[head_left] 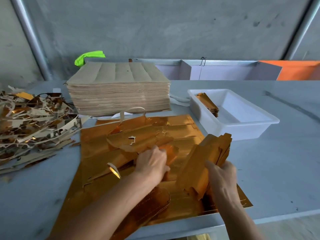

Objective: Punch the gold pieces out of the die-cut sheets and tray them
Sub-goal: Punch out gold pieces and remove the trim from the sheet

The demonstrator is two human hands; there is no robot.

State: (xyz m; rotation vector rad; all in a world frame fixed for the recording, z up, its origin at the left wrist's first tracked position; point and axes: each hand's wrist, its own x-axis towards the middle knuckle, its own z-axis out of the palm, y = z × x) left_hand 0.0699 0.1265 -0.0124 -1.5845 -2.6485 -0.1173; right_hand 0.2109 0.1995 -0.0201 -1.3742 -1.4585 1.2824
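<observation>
Gold die-cut sheets lie spread on the table in front of me. My right hand grips a thick bundle of punched gold pieces, tilted up toward the right. My left hand rests on the sheets, its fingers curled round a torn gold sheet frame with a gold piece at the fingertips. A white tray stands at the right, holding a small stack of gold pieces along its left wall.
A tall stack of brown-backed sheets sits behind the work area. A heap of scrap strips covers the left of the table. A green object lies behind the stack. The table's front edge is close.
</observation>
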